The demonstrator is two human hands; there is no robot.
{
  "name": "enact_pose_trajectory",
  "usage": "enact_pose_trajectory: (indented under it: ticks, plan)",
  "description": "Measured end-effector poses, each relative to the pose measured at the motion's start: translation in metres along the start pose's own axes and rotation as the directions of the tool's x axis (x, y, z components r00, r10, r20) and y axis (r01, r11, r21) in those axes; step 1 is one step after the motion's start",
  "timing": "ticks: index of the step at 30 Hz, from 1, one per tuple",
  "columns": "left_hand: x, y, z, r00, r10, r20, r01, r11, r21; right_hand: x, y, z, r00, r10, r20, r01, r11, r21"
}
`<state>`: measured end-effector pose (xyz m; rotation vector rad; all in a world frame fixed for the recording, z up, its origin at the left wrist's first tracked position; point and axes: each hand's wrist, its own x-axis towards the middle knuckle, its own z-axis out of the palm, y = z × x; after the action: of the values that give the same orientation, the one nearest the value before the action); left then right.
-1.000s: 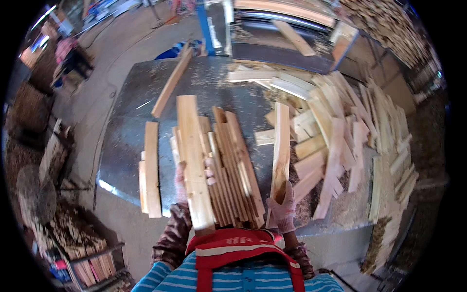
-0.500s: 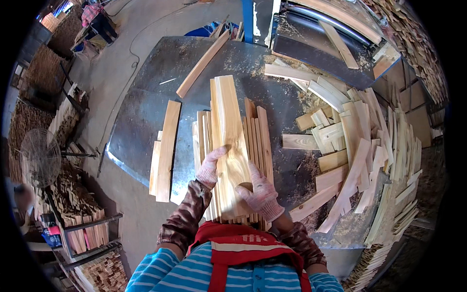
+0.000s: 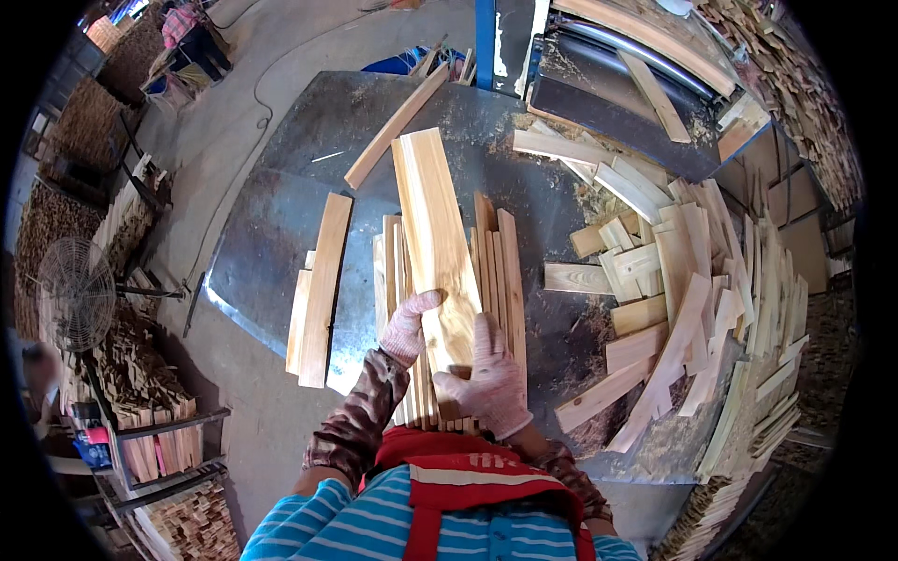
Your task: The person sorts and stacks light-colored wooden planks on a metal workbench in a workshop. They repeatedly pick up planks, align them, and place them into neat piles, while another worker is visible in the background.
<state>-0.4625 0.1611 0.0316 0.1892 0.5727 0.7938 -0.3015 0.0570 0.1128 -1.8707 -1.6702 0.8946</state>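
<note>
We grasp a long pale board between both gloved hands. Our left hand grips its left edge, thumb laid over the upper face; our right hand clasps the near part from the right, fingers along the edge. The board points away from us, its far end leaning a little left, above a row of boards that shows on both sides of it. We cannot tell whether it rests on them.

The row lies on a dark counter, just beyond our red apron. To the left, apart from the row, more boards lie side by side, and farther off a single plank lies slantwise. On the right we have a loose heap of wood pieces with shavings around it. Beyond the heap, at the far right, stands a machine with a slat on it. At the far left we see another person; nearer on that side stands a round fan.
</note>
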Motion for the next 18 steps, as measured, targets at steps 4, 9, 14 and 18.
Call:
enact_pose_trajectory:
  ticks: [4,9,14,18]
  plan:
    - [-0.011,0.005,0.010,0.999,0.023,-0.040,-0.022,0.999,0.034,0.002,0.022,0.019,0.983,-0.116,-0.145,0.152,0.952,0.266]
    - [-0.023,0.019,0.011,1.000,-0.019,-0.023,0.019,1.000,0.013,0.010,0.067,-0.011,0.858,-0.353,0.372,-0.494,-0.375,0.784]
    - [-0.032,0.024,0.029,0.998,-0.023,0.063,0.026,0.999,-0.046,0.000,0.069,-0.014,0.836,-0.440,0.329,-0.544,-0.581,0.606]
    - [-0.027,0.022,0.011,1.000,0.006,0.025,-0.008,0.998,0.070,0.001,0.059,-0.007,0.866,-0.390,0.312,-0.496,-0.602,0.626]
